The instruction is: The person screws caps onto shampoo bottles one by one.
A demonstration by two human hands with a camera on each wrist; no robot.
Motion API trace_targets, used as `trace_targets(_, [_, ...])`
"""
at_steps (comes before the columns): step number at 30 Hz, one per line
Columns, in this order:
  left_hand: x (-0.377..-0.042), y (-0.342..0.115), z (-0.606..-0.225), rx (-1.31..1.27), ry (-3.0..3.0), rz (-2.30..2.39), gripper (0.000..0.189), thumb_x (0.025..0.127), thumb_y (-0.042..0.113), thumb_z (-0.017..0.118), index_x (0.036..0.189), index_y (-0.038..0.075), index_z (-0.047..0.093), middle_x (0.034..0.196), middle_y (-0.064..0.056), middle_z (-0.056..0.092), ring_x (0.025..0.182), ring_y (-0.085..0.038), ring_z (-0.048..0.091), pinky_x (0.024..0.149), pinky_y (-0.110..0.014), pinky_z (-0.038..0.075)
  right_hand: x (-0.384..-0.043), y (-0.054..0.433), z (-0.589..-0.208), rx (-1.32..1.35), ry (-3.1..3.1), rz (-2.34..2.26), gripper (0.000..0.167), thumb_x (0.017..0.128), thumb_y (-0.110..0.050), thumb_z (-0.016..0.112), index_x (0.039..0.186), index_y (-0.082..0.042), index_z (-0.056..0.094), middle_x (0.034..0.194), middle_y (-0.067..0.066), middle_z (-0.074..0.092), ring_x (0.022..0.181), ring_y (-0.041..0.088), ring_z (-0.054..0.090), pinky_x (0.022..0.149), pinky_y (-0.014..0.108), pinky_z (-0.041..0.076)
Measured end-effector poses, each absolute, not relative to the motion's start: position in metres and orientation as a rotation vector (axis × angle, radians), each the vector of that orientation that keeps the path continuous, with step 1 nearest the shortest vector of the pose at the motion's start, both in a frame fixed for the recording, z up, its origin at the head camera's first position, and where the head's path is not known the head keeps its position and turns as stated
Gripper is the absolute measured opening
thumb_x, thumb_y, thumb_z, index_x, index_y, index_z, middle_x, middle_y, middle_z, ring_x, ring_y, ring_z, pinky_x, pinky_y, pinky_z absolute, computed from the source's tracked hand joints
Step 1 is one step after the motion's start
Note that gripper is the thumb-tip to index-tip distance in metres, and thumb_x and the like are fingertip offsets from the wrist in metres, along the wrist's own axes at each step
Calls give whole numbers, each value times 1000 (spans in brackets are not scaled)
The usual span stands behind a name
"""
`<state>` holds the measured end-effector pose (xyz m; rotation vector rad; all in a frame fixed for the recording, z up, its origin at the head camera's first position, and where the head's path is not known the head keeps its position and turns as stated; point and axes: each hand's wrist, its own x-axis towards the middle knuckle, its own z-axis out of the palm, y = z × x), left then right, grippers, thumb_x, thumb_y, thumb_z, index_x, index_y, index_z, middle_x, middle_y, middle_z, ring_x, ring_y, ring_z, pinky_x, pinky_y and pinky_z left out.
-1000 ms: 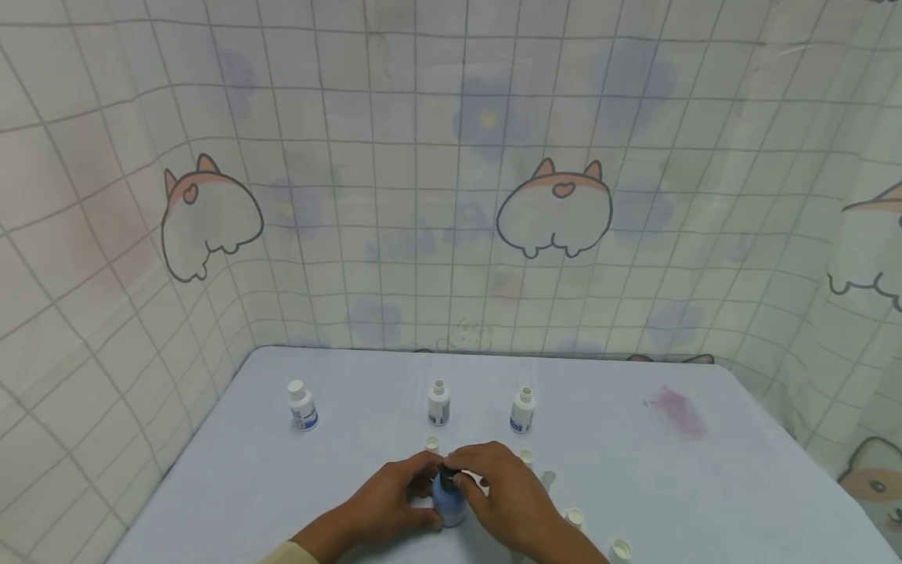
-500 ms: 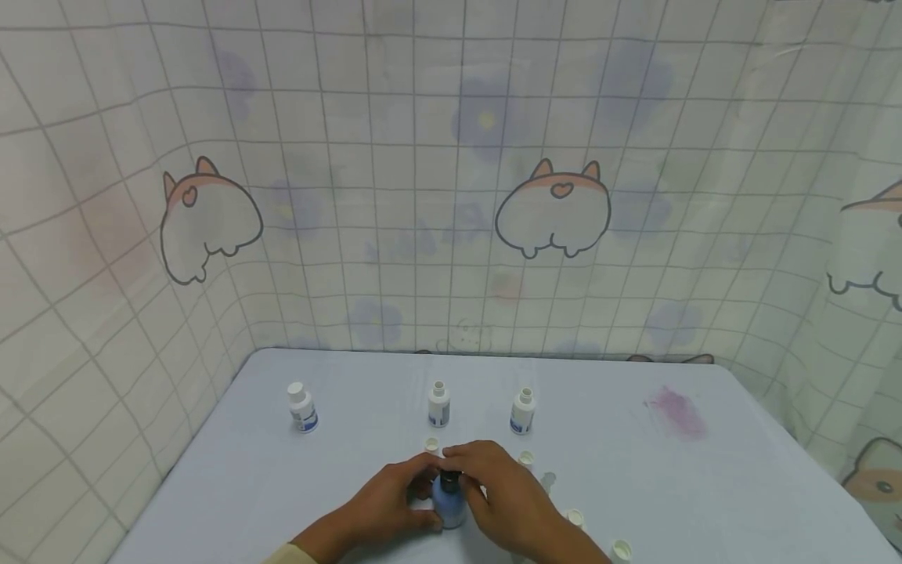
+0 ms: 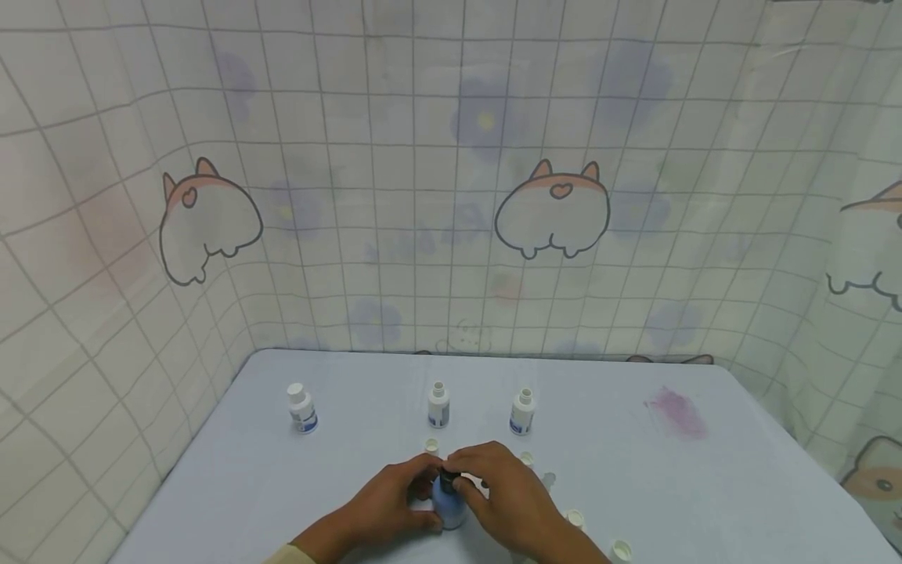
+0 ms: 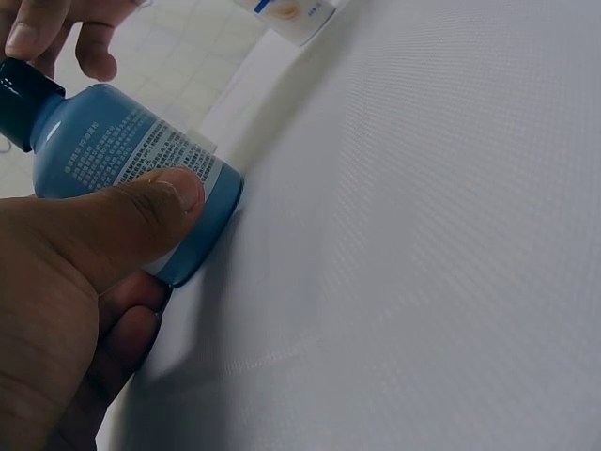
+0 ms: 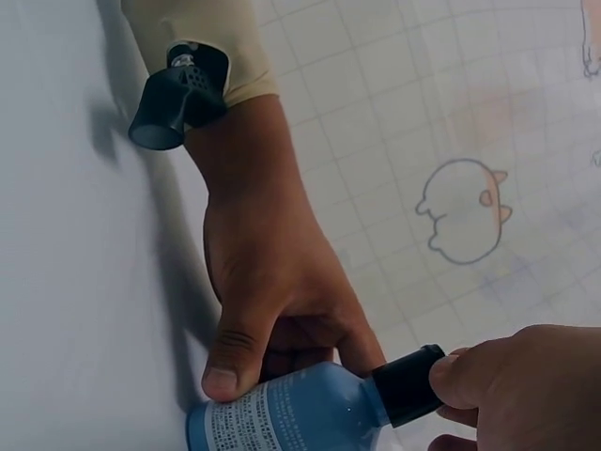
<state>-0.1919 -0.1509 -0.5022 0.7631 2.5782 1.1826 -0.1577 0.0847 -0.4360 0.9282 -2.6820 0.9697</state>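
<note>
Blue bottle (image 3: 449, 507), near side: long axis vertical, black cap (image 5: 408, 385) up. Left hand (image 3: 387, 503) grips bottle; right hand (image 3: 509, 501) pinches cap.

Fine rows of Chinese-style characters, too small to read, run across white label (image 4: 174, 148) and shoulder of blue round-shouldered bottle (image 4: 99, 127); print on white cylindrical bottles (image 3: 522, 413) illegible.

Your bottle (image 5: 324, 409) is blue, its cap (image 5: 406, 387) black. Your left sleeve (image 5: 249, 52) reads cream, the tabletop (image 3: 352, 446) pale lavender with a pink stain (image 3: 678, 413); your backdrop (image 3: 395, 176) is white, grey-gridded.
</note>
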Motion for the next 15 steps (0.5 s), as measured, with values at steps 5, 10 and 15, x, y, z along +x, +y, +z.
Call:
trace_targets(5, [-191,-151,-502,731,2573,1177,63,79,35,90,133,30,57,121,10,66,100,-3,63,90,-30,55,-157,85,-439,989,-2593,989,34,95,-8,72,128,-18,71,133,-6,63,119,13,59,86,29,57])
trace_targets(10, [-191,-151,-502,722,2561,1199,64,79,34,90,133,31,57,122,10,66,100,-4,64,90,-30,55,-159,85,-440,1053,-2496,957,38,94,1,69,126,-18,73,130,-8,66,123,13,59,96,35,55])
trace_targets(15, [-192,-151,-502,740,2547,1218,62,79,32,90,132,31,58,124,12,66,101,-4,64,90,-27,55,-162,85,-442,1062,-2485,945,32,94,1,69,120,-16,77,122,-10,70,114,11,62,94,32,55])
